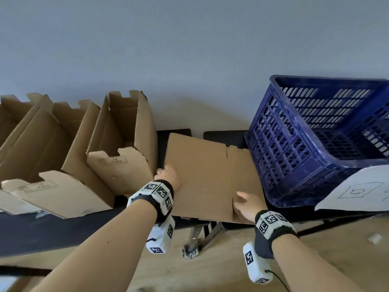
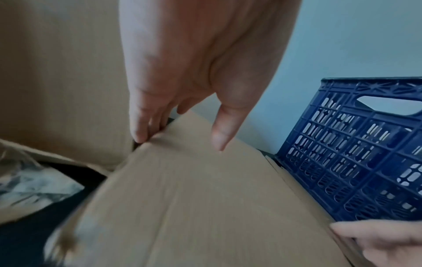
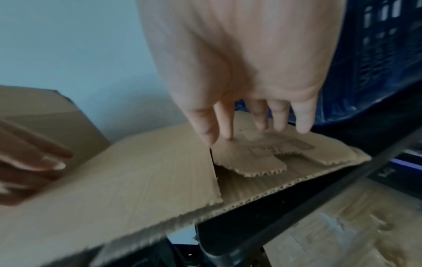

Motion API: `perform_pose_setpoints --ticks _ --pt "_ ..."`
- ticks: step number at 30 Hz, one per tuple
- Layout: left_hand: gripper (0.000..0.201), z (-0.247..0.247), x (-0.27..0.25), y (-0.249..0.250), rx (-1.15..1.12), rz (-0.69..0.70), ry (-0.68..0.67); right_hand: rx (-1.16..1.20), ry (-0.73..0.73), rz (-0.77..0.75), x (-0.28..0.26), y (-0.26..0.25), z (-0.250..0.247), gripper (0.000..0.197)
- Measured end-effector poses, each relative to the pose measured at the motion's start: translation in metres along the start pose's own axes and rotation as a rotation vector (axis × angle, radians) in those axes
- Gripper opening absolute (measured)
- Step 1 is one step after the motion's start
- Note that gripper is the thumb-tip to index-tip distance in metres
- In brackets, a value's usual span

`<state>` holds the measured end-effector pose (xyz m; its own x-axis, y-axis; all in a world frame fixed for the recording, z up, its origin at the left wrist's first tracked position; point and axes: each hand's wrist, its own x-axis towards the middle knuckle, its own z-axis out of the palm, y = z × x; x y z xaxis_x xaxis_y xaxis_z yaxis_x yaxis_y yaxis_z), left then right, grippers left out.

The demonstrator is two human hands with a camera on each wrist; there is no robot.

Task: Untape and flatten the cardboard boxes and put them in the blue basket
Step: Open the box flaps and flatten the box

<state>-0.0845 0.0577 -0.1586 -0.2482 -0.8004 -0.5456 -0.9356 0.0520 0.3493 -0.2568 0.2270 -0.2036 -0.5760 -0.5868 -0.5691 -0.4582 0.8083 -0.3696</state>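
A flattened cardboard box (image 1: 206, 178) lies on the dark table (image 1: 223, 137), between the standing boxes and the blue basket (image 1: 294, 148). My left hand (image 1: 166, 172) grips its left edge: in the left wrist view the fingers (image 2: 146, 130) hook over the edge and the thumb lies on top. My right hand (image 1: 242, 199) is at the near right corner. Its straight fingers (image 3: 278, 119) press on a notched flap (image 3: 262, 159) beside a slit. The basket stands tilted at the right, touching the cardboard's right edge.
Several open cardboard boxes (image 1: 126, 144) stand in a row on the table's left half. A white sheet with a drawing (image 1: 357, 190) lies in front of the basket. Crumpled clear tape (image 2: 34, 184) lies near the left hand. Below the table's front edge are a metal leg (image 1: 202, 237) and wood floor.
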Motion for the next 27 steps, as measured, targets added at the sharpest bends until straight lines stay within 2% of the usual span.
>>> perform_pose_setpoints --ticks 3,7,11,15,20,23,27 --pt "0.062 0.011 0.004 -0.002 0.047 0.052 -0.051 -0.075 0.066 0.088 0.005 0.015 -0.003 0.056" --pt "0.070 0.027 0.012 -0.011 0.147 0.195 -0.066 -0.138 0.039 0.096 0.006 0.023 0.000 0.057" --pt "0.074 0.041 0.015 -0.015 0.230 0.246 -0.086 -0.239 0.084 0.072 0.005 0.020 0.011 0.061" --pt "0.069 0.046 0.017 -0.011 0.180 0.129 -0.064 -0.204 0.129 0.113 0.010 0.017 0.021 0.065" --pt "0.076 0.041 0.023 -0.005 0.010 -0.013 -0.043 0.094 0.296 0.247 0.022 0.018 0.012 0.053" --pt "0.075 0.038 0.024 -0.004 -0.110 -0.041 0.030 0.181 0.346 0.304 0.026 0.021 0.005 0.051" --pt "0.082 0.028 0.020 0.002 -0.295 -0.074 0.155 0.237 0.322 0.355 0.027 0.024 -0.001 0.051"
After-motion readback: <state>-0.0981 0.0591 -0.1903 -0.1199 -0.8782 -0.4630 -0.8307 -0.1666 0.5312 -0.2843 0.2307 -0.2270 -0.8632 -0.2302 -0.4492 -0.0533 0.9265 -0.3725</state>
